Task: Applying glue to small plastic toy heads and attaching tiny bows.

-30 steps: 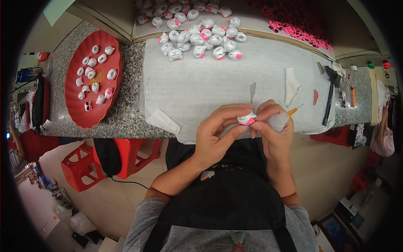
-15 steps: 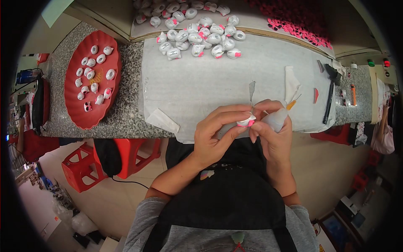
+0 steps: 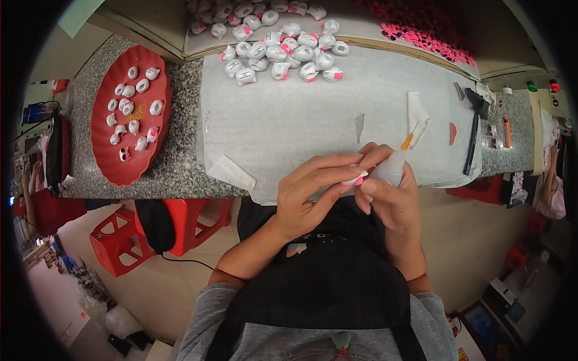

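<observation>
My left hand (image 3: 304,189) pinches a small white cat-head figurine (image 3: 354,180) with a pink bow between thumb and fingers, over the near edge of the paper-covered bench. In my right hand (image 3: 394,204) is a translucent squeeze bottle (image 3: 390,170), gripped in the palm. Its orange needle tip (image 3: 407,141) points up, away from the figurine. The fingertips of my right hand come close to the figurine; whether they touch it I cannot tell. Several like figurines (image 3: 277,53) lie heaped at the far side of the white paper (image 3: 289,120).
At left, a red scalloped tray (image 3: 99,144) carries several white figurines. Many small pink and black pieces (image 3: 421,45) are spread at the back right. A grey scrap (image 3: 359,127), folded white paper (image 3: 415,117), a black tool (image 3: 472,144) and an orange stick (image 3: 507,132) lie about.
The bottle has tilted in my right hand, so its needle tip has swung left and points more upward. The figurine has turned slightly in my left fingers, leaving the grey scrap more exposed.
</observation>
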A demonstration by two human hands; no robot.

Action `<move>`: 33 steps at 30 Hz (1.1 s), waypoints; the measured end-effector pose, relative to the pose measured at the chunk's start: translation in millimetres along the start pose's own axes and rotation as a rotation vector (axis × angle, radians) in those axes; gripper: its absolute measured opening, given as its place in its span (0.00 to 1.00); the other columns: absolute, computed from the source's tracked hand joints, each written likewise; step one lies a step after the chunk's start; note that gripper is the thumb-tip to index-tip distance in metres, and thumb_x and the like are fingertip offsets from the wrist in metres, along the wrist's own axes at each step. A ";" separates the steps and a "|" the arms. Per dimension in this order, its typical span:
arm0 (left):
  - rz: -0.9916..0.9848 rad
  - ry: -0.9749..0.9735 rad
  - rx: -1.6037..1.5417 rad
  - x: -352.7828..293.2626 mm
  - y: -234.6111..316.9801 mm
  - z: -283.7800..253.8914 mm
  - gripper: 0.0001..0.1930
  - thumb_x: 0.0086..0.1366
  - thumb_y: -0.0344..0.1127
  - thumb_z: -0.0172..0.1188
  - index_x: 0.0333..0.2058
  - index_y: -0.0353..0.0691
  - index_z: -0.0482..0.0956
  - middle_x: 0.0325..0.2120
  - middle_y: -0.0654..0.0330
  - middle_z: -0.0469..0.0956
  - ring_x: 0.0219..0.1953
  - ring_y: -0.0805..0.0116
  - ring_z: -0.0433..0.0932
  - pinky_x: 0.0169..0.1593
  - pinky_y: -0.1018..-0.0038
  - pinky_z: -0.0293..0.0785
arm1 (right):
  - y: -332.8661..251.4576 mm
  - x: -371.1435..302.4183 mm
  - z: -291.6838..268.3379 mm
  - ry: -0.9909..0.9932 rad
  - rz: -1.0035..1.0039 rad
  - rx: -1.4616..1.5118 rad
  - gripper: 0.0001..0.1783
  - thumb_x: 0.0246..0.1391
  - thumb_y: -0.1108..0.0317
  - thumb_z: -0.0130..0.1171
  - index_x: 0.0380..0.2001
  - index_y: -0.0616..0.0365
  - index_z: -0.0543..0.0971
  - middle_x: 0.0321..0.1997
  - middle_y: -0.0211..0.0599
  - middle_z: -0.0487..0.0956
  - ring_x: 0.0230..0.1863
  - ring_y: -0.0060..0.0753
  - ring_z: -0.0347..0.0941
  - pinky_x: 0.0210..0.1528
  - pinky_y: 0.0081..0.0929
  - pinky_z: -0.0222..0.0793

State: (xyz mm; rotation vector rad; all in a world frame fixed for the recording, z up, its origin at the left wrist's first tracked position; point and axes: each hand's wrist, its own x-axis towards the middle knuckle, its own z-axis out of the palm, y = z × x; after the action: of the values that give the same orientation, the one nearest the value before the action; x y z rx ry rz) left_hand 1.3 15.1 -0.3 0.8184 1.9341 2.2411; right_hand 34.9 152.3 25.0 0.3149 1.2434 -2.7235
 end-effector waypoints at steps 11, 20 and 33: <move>-0.115 0.004 -0.147 -4.2 -1.1 1.1 0.14 0.46 0.18 0.52 0.35 0.32 0.69 0.36 0.50 0.69 0.40 0.63 0.69 0.41 0.75 0.66 | 9.1 -5.9 1.5 0.173 -0.566 -0.828 0.10 0.31 0.82 0.59 0.23 0.60 0.74 0.25 0.33 0.66 0.21 0.20 0.64 0.18 0.15 0.60; -0.148 -0.035 -0.250 -7.3 -3.0 -0.8 0.15 0.49 0.16 0.49 0.37 0.31 0.66 0.39 0.47 0.66 0.42 0.64 0.67 0.43 0.73 0.66 | 6.3 -4.8 5.7 0.191 -0.702 -1.043 0.09 0.28 0.82 0.60 0.19 0.62 0.73 0.21 0.35 0.67 0.22 0.23 0.63 0.22 0.15 0.59; 0.038 -0.048 0.014 -2.3 -0.1 -2.0 0.10 0.47 0.20 0.54 0.31 0.32 0.72 0.34 0.48 0.70 0.36 0.63 0.71 0.38 0.75 0.69 | 6.2 -4.3 -3.6 0.098 -0.244 -0.234 0.13 0.34 0.83 0.56 0.27 0.64 0.67 0.24 0.35 0.66 0.20 0.20 0.64 0.16 0.14 0.63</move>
State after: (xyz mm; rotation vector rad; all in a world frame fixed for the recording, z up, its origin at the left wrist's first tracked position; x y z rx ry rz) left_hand 2.4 12.4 -1.3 0.9094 1.9316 2.2099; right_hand 40.8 151.1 19.2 0.2893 1.7126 -2.7438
